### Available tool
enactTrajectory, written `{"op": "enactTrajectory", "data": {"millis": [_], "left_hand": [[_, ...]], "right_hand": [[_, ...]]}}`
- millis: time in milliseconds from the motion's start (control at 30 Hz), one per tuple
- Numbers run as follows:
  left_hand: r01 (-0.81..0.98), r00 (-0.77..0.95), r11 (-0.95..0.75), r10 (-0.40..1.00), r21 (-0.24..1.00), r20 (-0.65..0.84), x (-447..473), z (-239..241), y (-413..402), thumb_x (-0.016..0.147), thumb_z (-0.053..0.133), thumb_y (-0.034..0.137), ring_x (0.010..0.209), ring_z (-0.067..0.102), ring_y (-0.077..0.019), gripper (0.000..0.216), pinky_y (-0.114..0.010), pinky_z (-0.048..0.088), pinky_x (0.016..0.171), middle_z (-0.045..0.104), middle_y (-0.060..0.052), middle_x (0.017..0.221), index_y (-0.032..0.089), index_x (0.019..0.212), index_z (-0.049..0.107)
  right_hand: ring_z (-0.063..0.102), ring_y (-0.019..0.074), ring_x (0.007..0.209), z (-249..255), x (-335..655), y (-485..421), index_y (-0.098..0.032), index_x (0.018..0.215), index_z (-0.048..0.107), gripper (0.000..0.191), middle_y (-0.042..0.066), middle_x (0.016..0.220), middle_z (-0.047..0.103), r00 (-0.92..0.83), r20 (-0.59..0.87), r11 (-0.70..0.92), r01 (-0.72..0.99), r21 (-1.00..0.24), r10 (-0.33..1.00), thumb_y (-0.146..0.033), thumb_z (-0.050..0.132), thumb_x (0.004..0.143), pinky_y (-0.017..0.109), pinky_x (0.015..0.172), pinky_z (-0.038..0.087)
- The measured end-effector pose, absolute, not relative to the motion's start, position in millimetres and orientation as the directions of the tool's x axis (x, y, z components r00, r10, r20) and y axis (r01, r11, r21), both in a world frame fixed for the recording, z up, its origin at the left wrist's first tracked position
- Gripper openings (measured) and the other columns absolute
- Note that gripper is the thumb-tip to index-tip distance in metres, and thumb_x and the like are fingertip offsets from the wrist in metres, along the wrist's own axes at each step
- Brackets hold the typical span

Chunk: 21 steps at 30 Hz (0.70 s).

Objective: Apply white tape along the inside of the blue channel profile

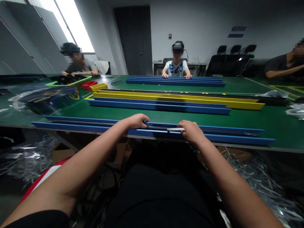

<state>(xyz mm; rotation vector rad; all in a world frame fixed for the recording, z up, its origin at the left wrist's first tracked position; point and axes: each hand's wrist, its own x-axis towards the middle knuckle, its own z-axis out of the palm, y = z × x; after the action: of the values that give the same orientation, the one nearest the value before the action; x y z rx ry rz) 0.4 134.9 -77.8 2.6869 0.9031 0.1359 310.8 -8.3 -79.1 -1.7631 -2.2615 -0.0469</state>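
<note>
A long blue channel (233, 136) with raised side walls lies along the table's near edge, a dark strip (156, 127) running inside it. My left hand (138, 121) is at the channel's middle, thumb and fingers curled down into it. Whatever sits between those fingertips is hidden. To the right, my right hand (193, 132) is closed on a flat, light-grey bar (175, 129), which points left just over the channel. The bar's exact kind is too small to make out.
Further back on the green table (245, 118) lie another blue channel (154, 107) and a yellow channel (237, 103). Several blue channels (175, 82) rest before a person (175, 67) opposite. A plastic-wrapped roll (50, 100) stands left, near a red bin (89, 84).
</note>
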Motion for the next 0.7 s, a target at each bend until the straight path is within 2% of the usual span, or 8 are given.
{"op": "enactTrajectory", "data": {"millis": [100,333,500,700], "left_hand": [[0.635,0.748,-0.707,0.664,0.311,-0.018,-5,-76,132,0.071,0.060,0.031,0.068,0.056,-0.0131,0.027,-0.022,0.037,0.061,0.067,0.003,0.077,0.020,0.092,0.073],[0.679,0.707,-0.663,0.706,0.314,-0.039,1,-71,124,0.069,0.060,0.035,0.062,0.053,-0.0139,0.031,-0.025,0.033,0.054,0.064,0.003,0.070,0.022,0.093,0.074],[0.683,0.704,-0.656,0.708,0.322,-0.052,-1,-68,122,0.068,0.060,0.033,0.066,0.056,-0.0140,0.036,-0.024,0.035,0.056,0.067,0.003,0.076,0.023,0.100,0.073],[0.685,0.705,-0.659,0.707,0.311,-0.054,0,-67,122,0.068,0.060,0.031,0.074,0.060,-0.0142,0.041,-0.022,0.039,0.059,0.070,0.002,0.087,0.024,0.107,0.072]], "right_hand": [[0.063,0.0215,0.103,-80,303,-5,-0.028,0.103,0.069,0.030,0.003,0.114,0.070,-0.186,0.244,0.235,0.954,-0.188,0.952,-0.015,0.055,0.080,0.032,0.087,0.042],[0.065,0.0209,0.088,-81,326,-17,-0.025,0.105,0.066,0.024,0.004,0.102,0.072,0.045,0.378,0.113,0.915,-0.387,0.925,-0.036,0.060,0.084,0.031,0.075,0.046],[0.065,0.0219,0.081,-80,336,-22,-0.024,0.087,0.071,0.037,0.004,0.087,0.073,0.117,0.329,0.069,0.862,-0.502,0.937,-0.057,0.055,0.087,0.032,0.070,0.045],[0.068,0.0244,0.090,-69,339,-28,-0.020,0.086,0.076,0.042,0.008,0.098,0.075,0.143,0.260,0.087,0.702,-0.707,0.955,-0.059,0.065,0.079,0.033,0.078,0.048]]}}
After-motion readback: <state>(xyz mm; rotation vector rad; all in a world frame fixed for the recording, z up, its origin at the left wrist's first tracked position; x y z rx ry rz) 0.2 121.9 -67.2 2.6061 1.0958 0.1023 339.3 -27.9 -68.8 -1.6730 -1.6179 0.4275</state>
